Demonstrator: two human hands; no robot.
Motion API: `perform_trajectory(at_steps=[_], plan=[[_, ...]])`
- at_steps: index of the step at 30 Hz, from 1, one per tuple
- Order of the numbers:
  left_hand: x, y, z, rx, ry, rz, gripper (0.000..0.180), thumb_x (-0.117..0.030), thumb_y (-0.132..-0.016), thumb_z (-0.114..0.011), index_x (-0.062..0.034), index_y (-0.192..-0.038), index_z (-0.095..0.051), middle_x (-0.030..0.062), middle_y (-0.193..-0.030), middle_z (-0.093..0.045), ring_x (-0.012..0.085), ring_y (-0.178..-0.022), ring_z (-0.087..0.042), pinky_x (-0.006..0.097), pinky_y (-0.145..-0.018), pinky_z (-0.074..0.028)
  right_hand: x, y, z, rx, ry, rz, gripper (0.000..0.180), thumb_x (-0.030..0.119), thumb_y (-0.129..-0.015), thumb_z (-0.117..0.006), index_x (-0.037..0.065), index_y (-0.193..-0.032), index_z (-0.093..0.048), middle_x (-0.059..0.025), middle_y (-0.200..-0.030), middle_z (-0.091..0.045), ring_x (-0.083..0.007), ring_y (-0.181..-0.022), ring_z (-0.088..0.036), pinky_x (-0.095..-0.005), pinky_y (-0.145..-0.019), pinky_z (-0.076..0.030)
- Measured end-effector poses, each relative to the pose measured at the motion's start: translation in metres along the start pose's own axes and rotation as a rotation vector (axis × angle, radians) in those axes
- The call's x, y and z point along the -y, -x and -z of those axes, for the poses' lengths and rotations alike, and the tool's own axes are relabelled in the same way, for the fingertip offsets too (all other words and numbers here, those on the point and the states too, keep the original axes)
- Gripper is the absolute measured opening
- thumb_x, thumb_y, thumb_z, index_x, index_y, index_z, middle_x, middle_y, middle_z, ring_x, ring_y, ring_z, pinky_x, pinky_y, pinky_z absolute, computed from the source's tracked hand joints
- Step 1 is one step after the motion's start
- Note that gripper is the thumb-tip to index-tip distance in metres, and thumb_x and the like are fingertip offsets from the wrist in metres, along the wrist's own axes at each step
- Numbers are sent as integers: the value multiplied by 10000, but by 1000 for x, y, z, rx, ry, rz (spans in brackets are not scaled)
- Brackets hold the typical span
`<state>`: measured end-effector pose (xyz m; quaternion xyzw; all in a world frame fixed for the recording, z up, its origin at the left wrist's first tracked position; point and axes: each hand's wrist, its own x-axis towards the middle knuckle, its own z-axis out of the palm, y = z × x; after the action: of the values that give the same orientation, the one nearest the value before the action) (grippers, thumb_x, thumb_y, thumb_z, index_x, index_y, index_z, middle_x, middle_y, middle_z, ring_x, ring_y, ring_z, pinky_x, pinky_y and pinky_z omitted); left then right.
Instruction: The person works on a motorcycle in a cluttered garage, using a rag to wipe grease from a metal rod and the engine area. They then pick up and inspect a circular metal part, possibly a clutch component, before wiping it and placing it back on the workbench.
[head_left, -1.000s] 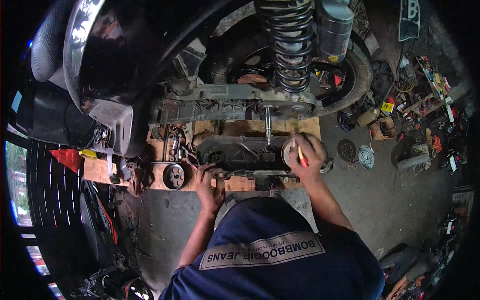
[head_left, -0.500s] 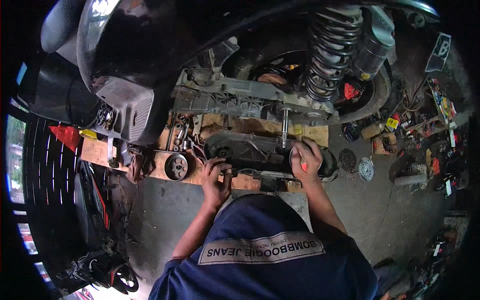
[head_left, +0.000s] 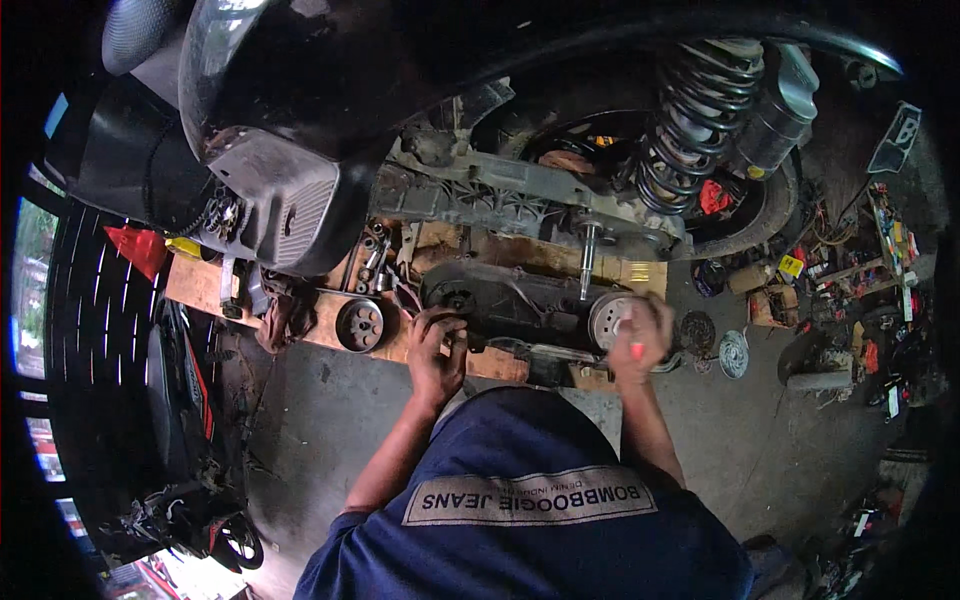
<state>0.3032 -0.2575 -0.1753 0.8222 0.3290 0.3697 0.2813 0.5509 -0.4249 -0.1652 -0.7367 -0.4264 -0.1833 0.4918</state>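
Observation:
A long black engine cover (head_left: 500,283) lies on the wooden board below the scooter's engine case (head_left: 470,195). At its left end is my left hand (head_left: 435,355), fingers curled over the rim. My right hand (head_left: 645,340), smeared by motion, is closed around a small thing with an orange-red part; its kind is not clear. Beside those fingers a round pale metal drum with holes (head_left: 606,320) sits over the right part of the cover. A bare steel shaft (head_left: 588,262) sticks out of the engine case just above the drum.
A dark round drum (head_left: 361,325) stands on the wooden board (head_left: 195,285), near loose sockets and small parts (head_left: 375,250). Overhead are the coil spring (head_left: 695,130) and rear wheel (head_left: 770,215). Metal discs (head_left: 733,353) and scattered parts lie on the floor at right.
My right hand has shifted right and slightly down, uncovering more of the pale drum. My left hand stays at the cover's left end. The whole view has shifted a little.

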Motion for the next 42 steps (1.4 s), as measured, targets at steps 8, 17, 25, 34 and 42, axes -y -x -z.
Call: perform_trajectory(at_steps=[8, 17, 25, 34, 42], plan=[[9, 11, 5, -21, -45, 104, 121, -50, -825, -668, -79, -942, -663, 118, -1114, -625, 325, -1108, -547, 421, -962, -423, 17, 12, -35, -47, 93, -125, 255, 41, -863, -600, 35, -1114, -644, -200, -1098, -600, -363, -1027, -594, -427, -867, -484], [13, 16, 11, -86, -52, 97, 148, -20, -800, -658, -73, -938, -663, 127, -1111, -619, 333, -1076, -560, 410, -939, -432, -9, 29, -30, 301, -225, -219, 222, 102, -828, -676, 40, -1042, -674, -138, -1003, -632, -323, -957, -616, -410, -844, -486], [21, 39, 26, -141, -60, 214, 144, -32, -803, -668, -69, -941, -657, 119, -1120, -616, 318, -1087, -559, 403, -947, -434, -6, 16, -18, 3, 95, -71, 161, 51, -891, -570, -15, -1033, -609, -153, -921, -612, -331, -903, -560, -445, -917, -415], [38, 52, 64, -134, -58, 216, 141, -50, -817, -666, -68, -956, -657, 124, -1115, -613, 320, -1090, -555, 408, -940, -437, 141, -22, -168, 544, -506, 101, 162, 132, -896, -666, 58, -1037, -639, -127, -1079, -594, -303, -994, -616, -382, -844, -497], [99, 93, 123, -272, -40, 395, 132, -96, -842, -662, -51, -966, -671, 129, -1061, -645, 316, -1046, -582, 403, -934, -442, 100, -12, -166, 282, -89, -259, 236, 216, -909, -657, 40, -1066, -654, -140, -1061, -660, -258, -991, -616, -370, -882, -471]])
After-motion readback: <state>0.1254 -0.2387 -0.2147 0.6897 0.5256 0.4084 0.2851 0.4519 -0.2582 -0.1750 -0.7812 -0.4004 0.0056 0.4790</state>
